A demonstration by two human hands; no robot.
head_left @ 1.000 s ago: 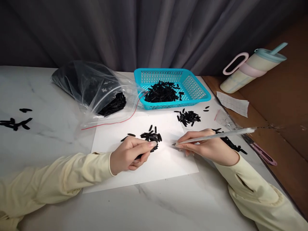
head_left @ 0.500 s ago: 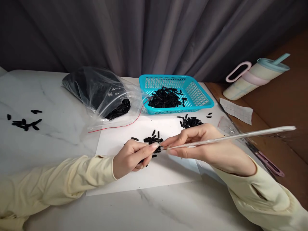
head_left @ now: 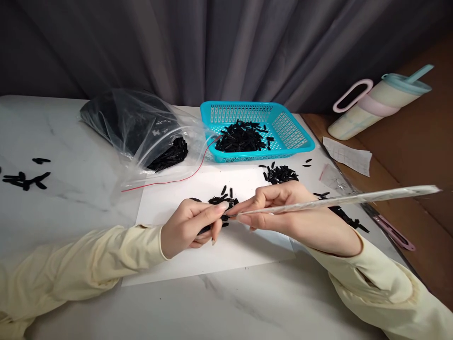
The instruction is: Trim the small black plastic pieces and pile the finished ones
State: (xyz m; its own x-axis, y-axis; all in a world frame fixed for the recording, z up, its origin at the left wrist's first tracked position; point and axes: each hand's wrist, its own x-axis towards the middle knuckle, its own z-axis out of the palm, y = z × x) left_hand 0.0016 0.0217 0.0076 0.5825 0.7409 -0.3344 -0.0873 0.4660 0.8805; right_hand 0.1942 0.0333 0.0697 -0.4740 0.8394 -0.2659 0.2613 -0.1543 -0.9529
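Note:
My left hand (head_left: 189,224) is closed over the white sheet (head_left: 145,274), thumb and forefinger pinched on a small black sliver-shaped piece. Other black pieces show beneath its curled fingers. Between the thumb and fingers of my right hand (head_left: 283,208) lies a thin, tapering stick (head_left: 368,197), whitish and apparently wrapped in plastic. Its narrow dark tip meets the left fingertips; whether it touches the piece is hard to tell. Just behind my fingers, a small pile of black pieces (head_left: 223,200) lies on the sheet.
A blue basket (head_left: 265,155) and a clear zip bag (head_left: 141,127) hold black pieces. Another pile (head_left: 281,174) sits before the basket; loose pieces (head_left: 26,180) lie far left, others (head_left: 345,218) beside my right forearm. Right: tumbler (head_left: 368,111), paper (head_left: 348,156), pink-handled tool (head_left: 394,232).
The view has shifted a little, so the basket and bag sit higher and further left. My hands keep their grips, and the stick's tip stays at the left fingertips.

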